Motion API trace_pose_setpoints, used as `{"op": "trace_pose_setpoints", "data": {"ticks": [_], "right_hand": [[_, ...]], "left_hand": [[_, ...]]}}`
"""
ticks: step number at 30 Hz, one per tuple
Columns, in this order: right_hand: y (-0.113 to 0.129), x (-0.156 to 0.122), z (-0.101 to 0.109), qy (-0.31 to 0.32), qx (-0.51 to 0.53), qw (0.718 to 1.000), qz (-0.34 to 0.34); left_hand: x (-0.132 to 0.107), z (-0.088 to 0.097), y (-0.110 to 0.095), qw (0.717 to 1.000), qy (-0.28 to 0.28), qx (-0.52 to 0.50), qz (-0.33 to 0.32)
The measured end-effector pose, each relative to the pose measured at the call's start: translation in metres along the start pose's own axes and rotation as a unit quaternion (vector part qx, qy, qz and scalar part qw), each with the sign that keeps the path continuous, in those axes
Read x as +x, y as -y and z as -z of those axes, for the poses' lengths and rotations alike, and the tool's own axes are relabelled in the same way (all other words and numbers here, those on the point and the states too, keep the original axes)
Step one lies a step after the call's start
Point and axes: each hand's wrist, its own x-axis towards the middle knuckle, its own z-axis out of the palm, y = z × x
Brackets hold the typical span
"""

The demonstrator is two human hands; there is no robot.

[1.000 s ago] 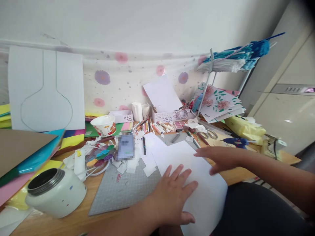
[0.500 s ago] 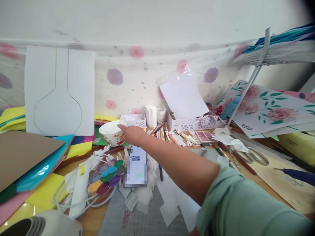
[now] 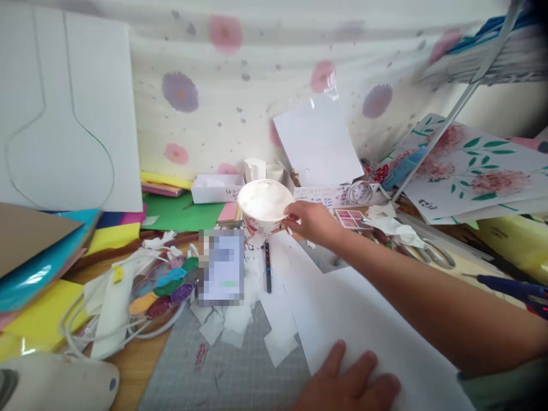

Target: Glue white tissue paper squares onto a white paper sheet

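Observation:
My right hand point(image 3: 312, 221) reaches across the desk and grips the rim of a white paper bowl point(image 3: 262, 204) with red print, holding it tilted above the clutter. My left hand point(image 3: 349, 385) lies flat at the bottom edge, fingers pressed on a large white sheet of paper point(image 3: 363, 325) that rests on a grey cutting mat point(image 3: 222, 374). A phone point(image 3: 222, 268) lies just left of the bowl, and a black pen point(image 3: 267, 267) lies below it among white paper scraps.
A paint palette point(image 3: 165, 285) and white cables sit at left, with coloured paper stacks point(image 3: 38, 268) and a white jar point(image 3: 55, 382). A vase outline sheet point(image 3: 68, 108) leans on the wall. Small white boxes, scissors point(image 3: 432, 254), floral cards point(image 3: 466, 165) and a glue gun point(image 3: 518, 288) crowd the right.
My right hand has taken the bowl from the back left and brought it right and nearer, lifted off the desk. My left hand is back in view on the white sheet.

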Motion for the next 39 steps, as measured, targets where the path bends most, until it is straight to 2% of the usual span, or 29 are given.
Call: {"op": "trace_pose_setpoints", "data": {"ticks": [4, 7, 10, 12, 13, 15, 16, 19, 22, 31, 39], "right_hand": [[-0.033, -0.032, 0.004, 0.039, -0.016, 0.998, -0.042], [-0.034, -0.040, 0.011, 0.062, -0.029, 0.997, -0.047], [-0.011, -0.045, 0.027, 0.016, -0.041, 0.999, -0.023], [0.015, -0.046, 0.032, -0.028, -0.004, 0.999, 0.036], [0.030, -0.046, 0.030, -0.016, 0.031, 0.996, 0.082], [0.058, -0.043, 0.018, 0.074, 0.066, 0.980, 0.171], [0.070, -0.040, 0.009, 0.108, 0.068, 0.974, 0.189], [0.094, -0.032, -0.023, 0.128, 0.081, 0.978, 0.142], [0.106, -0.025, -0.041, 0.117, 0.071, 0.984, 0.112], [0.125, -0.004, -0.052, 0.092, 0.114, 0.989, 0.037], [0.131, 0.010, -0.063, 0.093, 0.146, 0.984, 0.039]], "left_hand": [[-0.001, 0.013, -0.003, 0.999, 0.008, -0.043, 0.006], [0.001, 0.025, -0.003, 0.999, 0.011, -0.045, 0.012], [0.001, 0.029, -0.003, 1.000, -0.001, -0.030, 0.009], [-0.001, 0.028, -0.004, 1.000, -0.009, -0.023, 0.007], [-0.002, 0.027, -0.004, 1.000, -0.012, -0.021, 0.008], [-0.005, 0.023, -0.005, 1.000, -0.013, -0.021, 0.009], [-0.005, 0.021, -0.006, 1.000, -0.012, -0.023, 0.010], [-0.004, 0.013, -0.006, 0.999, -0.006, -0.041, 0.015], [0.000, 0.007, -0.006, 0.998, -0.006, -0.061, 0.017], [0.004, 0.011, -0.008, 0.996, -0.048, -0.062, 0.043], [0.010, 0.014, -0.009, 0.988, 0.076, -0.104, 0.081]]}}
